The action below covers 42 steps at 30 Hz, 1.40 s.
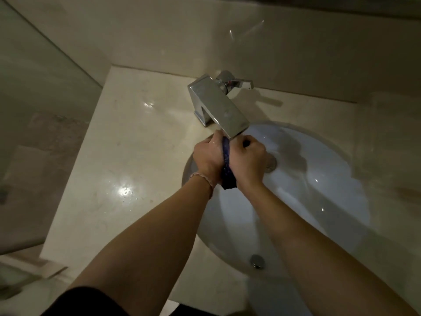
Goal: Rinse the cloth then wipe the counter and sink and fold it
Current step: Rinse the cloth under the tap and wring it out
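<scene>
Cloth (pixel 228 173): dark blue, bunched, clenched between left hand (pixel 207 158) and right hand (pixel 247 161); faucet (pixel 218 108) spout just above the grip.

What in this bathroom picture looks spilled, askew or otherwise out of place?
Only small things: water droplets lie on the counter left of the sink. Otherwise nothing stands out; both the left hand and right hand squeeze the dark cloth under the faucet.
</scene>
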### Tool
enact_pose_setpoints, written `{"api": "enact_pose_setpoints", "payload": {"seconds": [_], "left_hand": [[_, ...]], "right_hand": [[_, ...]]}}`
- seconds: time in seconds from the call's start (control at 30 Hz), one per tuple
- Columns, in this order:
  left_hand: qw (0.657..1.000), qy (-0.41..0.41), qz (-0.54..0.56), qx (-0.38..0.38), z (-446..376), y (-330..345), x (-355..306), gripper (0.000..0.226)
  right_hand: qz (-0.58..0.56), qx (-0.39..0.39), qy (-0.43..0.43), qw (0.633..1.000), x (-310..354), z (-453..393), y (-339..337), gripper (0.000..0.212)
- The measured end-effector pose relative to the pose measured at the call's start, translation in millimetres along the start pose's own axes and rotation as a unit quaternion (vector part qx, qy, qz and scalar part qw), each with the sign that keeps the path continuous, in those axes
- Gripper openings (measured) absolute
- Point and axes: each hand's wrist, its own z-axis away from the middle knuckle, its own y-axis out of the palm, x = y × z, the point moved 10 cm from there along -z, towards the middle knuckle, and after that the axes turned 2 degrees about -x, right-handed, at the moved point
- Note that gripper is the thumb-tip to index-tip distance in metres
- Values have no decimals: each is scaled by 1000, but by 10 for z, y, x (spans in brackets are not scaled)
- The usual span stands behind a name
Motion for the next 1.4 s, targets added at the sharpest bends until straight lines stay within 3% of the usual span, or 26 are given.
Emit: {"api": "enact_pose_setpoints", "payload": {"seconds": [0.1,0.27,0.4,0.57,0.7,0.83,0.97,1.07,1.2,1.27,1.4], "left_hand": [[999,-29,25,29,65,167,123,30],[991,-61,114,21,117,191,181,33],[992,-61,109,-2,45,51,155,30],[986,-67,142,62,0,173,179,26],[991,-85,103,26,191,255,206,22],[994,-76,75,9,110,216,238,25],[999,-37,-16,29,-22,89,51,27],[997,-38,-50,43,-60,144,20,29],[991,-86,80,69,72,318,166,20],[989,-97,93,63,69,325,199,24],[995,-82,58,16,-17,112,132,39]], "right_hand": [[37,-11,23,999,-7,-191,-100,30],[109,45,44,992,-37,-436,45,26],[56,45,44,996,-20,-275,96,27],[-21,31,8,999,76,-58,-10,28],[25,-19,51,998,-44,-274,-255,29],[78,-10,46,996,-20,-242,-229,31],[-49,25,64,996,-59,-49,-47,37],[-37,23,67,997,-63,-67,-50,37],[71,26,45,996,27,-342,-109,31],[95,42,45,994,33,-378,-68,29],[13,31,31,999,74,-162,0,22]]}}
